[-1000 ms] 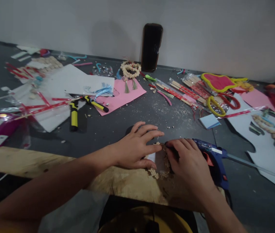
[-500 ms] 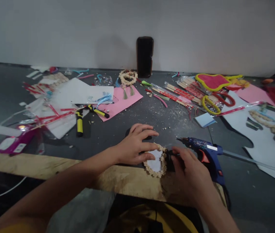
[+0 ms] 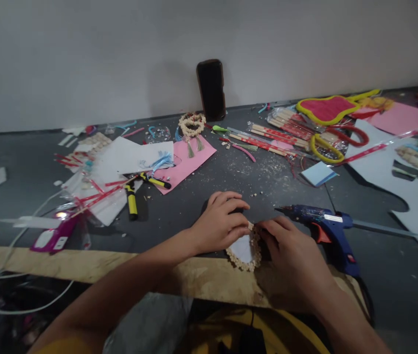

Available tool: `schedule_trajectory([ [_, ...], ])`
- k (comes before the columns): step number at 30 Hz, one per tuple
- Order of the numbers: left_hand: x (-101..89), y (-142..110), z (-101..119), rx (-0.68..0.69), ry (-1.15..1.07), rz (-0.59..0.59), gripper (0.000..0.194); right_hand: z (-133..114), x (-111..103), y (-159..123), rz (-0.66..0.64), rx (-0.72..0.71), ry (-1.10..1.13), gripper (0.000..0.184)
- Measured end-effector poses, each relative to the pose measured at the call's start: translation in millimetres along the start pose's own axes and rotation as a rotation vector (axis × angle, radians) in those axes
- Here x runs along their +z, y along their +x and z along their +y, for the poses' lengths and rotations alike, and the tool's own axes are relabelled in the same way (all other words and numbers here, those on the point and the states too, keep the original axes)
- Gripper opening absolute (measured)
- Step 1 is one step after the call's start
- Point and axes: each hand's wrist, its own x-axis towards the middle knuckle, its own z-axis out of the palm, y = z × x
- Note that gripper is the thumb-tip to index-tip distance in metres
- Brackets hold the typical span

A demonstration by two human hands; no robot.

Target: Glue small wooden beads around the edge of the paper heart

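A small oval piece with a white paper middle and a cream bead-like rim (image 3: 244, 250) lies at the table's front edge. The fingers of my left hand (image 3: 225, 221) are bent over its upper left, thumb and forefinger closed on the edge. At the upper right rim, my right hand (image 3: 288, 241) has its fingertips pinched against the beads; whatever else sits between them is hidden. Just right of that hand rests a blue glue gun (image 3: 314, 216) with an orange trigger and a clear glue stick in its back.
Yellow-handled pliers (image 3: 131, 201) and a lit purple power strip (image 3: 52, 233) lie to the left. Behind are pink paper (image 3: 190, 164), beaded rings (image 3: 191, 125) and a phone (image 3: 211, 88) leaning on the wall. Packed chopsticks (image 3: 268, 140), scissors (image 3: 327, 147) and cut white paper (image 3: 371, 174) lie right.
My right fingertips have come in against the beaded rim. My left fingers have curled further over the piece's top edge. The whole view has shifted and tilted slightly.
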Motion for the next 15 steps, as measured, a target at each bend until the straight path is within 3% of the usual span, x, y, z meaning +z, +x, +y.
schedule_trajectory([
  [15, 5.2, 8.6, 2.9, -0.047, -0.002, 0.023, 0.012, 3.1, -0.7, 1.9, -0.032, -0.012, 0.031, 0.024],
])
